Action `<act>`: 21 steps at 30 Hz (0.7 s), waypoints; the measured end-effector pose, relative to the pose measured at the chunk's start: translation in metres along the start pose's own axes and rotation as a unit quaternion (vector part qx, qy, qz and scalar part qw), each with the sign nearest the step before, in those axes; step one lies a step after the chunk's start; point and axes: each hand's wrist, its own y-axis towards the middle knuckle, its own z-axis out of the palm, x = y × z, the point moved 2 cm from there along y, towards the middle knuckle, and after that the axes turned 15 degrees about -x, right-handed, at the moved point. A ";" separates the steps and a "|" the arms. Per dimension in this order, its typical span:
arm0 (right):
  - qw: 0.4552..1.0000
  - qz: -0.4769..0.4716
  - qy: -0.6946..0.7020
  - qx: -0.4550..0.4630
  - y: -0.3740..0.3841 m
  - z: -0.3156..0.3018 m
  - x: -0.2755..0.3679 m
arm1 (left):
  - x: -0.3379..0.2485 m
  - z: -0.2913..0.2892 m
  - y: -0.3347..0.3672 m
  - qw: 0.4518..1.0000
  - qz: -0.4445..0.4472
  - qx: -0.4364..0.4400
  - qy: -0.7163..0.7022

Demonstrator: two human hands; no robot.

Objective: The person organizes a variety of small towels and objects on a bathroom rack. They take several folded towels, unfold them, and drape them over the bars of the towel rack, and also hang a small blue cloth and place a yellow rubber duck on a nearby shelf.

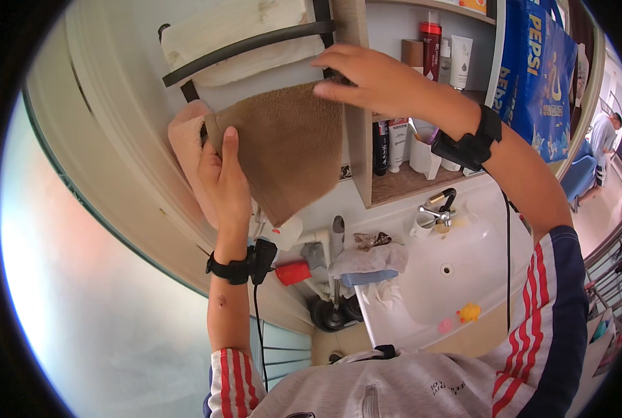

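Note:
A brown towel (283,143) hangs flat from a wall rack (255,52), its lower corner pointing down. My left hand (227,177) grips the towel's left edge, thumb in front and fingers behind it. At the towel's upper right corner is my right hand (359,80), fingers stretched out and thumb apart. Whether its fingertips touch the cloth I cannot tell. Behind my left hand hangs a pink towel (185,132). A folded cream towel (245,38) lies on the dark rack above.
Right of the rack, a wooden shelf unit (387,191) holds bottles and tubes. Below it are a white sink (429,279) with a tap (439,216), a yellow rubber duck (469,312) and a grey cloth (373,261). A blue bag (537,83) hangs at the right; another person (603,143) is beyond.

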 end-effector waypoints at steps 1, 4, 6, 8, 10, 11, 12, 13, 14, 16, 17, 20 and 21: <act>1.000 -0.026 0.004 0.012 -0.002 0.005 0.008 | 0.001 0.001 0.001 1.000 0.014 -0.013 -0.013; 0.995 -0.019 -0.036 0.086 -0.001 0.007 0.020 | 0.001 0.005 0.011 0.989 0.119 -0.041 0.080; 0.987 0.009 -0.065 0.149 0.001 0.016 0.019 | -0.009 0.004 0.017 0.956 0.211 -0.053 0.197; 0.998 -0.024 0.049 0.038 0.006 0.029 -0.003 | -0.016 0.012 0.020 0.951 0.217 -0.043 0.216; 0.989 -0.026 0.030 0.145 0.035 0.064 -0.025 | -0.017 0.003 0.031 0.949 0.209 -0.035 0.233; 0.987 0.003 0.054 0.152 0.036 0.053 -0.009 | -0.017 -0.007 0.032 0.946 0.211 -0.034 0.242; 0.984 0.042 0.067 0.161 0.031 0.031 0.006 | -0.011 -0.007 0.025 0.949 0.198 -0.022 0.245; 0.992 -0.031 0.001 0.126 0.026 0.019 0.016 | -0.010 -0.001 0.016 0.929 0.274 -0.051 0.242; 0.990 -0.015 -0.006 0.137 0.015 0.017 0.022 | -0.007 0.003 0.006 0.903 0.348 -0.083 0.236; 0.984 -0.177 0.005 -0.023 -0.003 0.018 0.027 | 0.009 0.007 -0.010 0.906 0.358 -0.046 0.220; 0.986 -0.166 0.005 -0.015 -0.008 0.026 0.024 | 0.012 0.009 -0.016 0.940 0.319 -0.022 0.120; 0.963 -0.231 -0.080 -0.110 -0.015 0.040 0.033 | 0.013 -0.003 -0.020 0.957 0.246 0.008 0.155; 0.982 -0.171 -0.065 -0.055 -0.003 0.037 0.047 | 0.011 -0.012 -0.013 0.952 0.266 0.001 0.154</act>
